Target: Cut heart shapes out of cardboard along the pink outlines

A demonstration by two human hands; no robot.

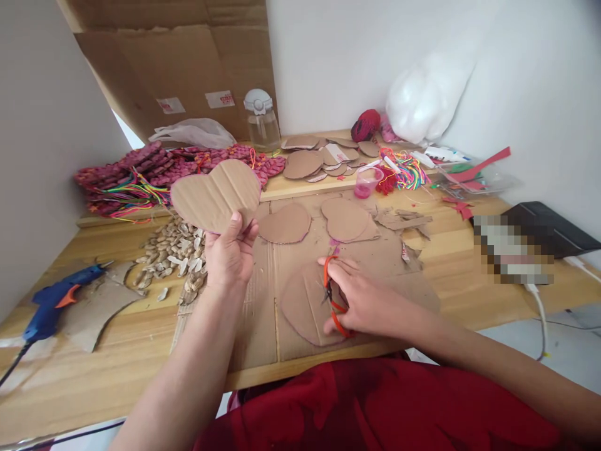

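Your right hand (361, 300) lies nearest you, its grip closed through the orange handles of the scissors (334, 300), resting on a rounded cardboard piece (300, 307) flat on the counter (469, 294). Left of it and higher, your left hand (230, 254) pinches the bottom edge of the cardboard heart (216, 194), held upright. Just beyond the right grip lie two flat cutouts (285, 223); a shell pile (178, 254) sits left of the left grip.

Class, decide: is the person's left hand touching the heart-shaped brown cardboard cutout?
Touching. The head view shows the left hand pinching the lower edge of the heart-shaped brown cardboard cutout, with its thumb over the front.
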